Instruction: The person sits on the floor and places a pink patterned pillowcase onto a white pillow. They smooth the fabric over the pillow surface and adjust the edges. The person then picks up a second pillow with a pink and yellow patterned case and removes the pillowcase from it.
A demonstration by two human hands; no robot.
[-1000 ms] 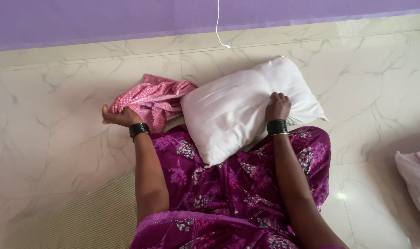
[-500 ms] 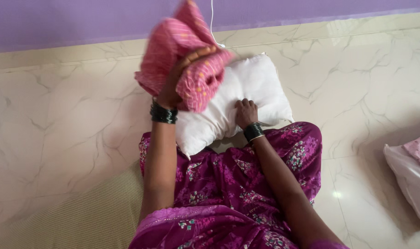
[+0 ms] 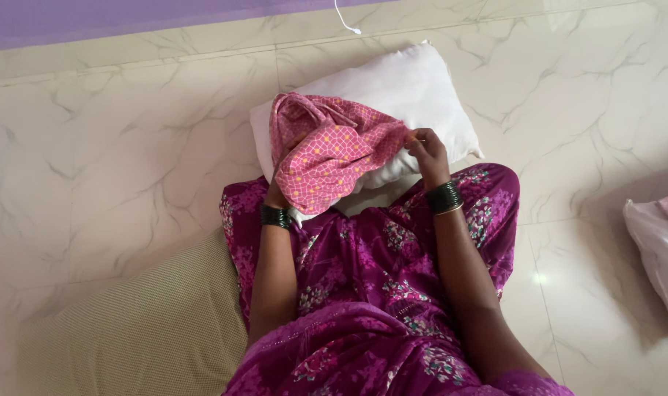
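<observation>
A pink patterned pillow cover (image 3: 326,150) is bunched over a bare white pillow (image 3: 407,88) that lies on the floor against my knees. My left hand (image 3: 279,192) is mostly hidden under the cover and holds its lower edge. My right hand (image 3: 424,147) pinches the cover's right corner. Both wrists carry dark bangles. My lap is covered by a magenta flowered garment (image 3: 378,279).
The floor is cream marble tile (image 3: 114,169), with a purple wall base at the top. A beige checked mat (image 3: 150,330) lies at my left. Another white pillow with some pink cloth (image 3: 660,238) sits at the right edge. A thin white cord (image 3: 345,18) hangs near the wall.
My left hand lifted the pink cover from the floor at the left, raised it high, then brought it down over the pillow. My right hand left the pillow and took the cover's corner.
</observation>
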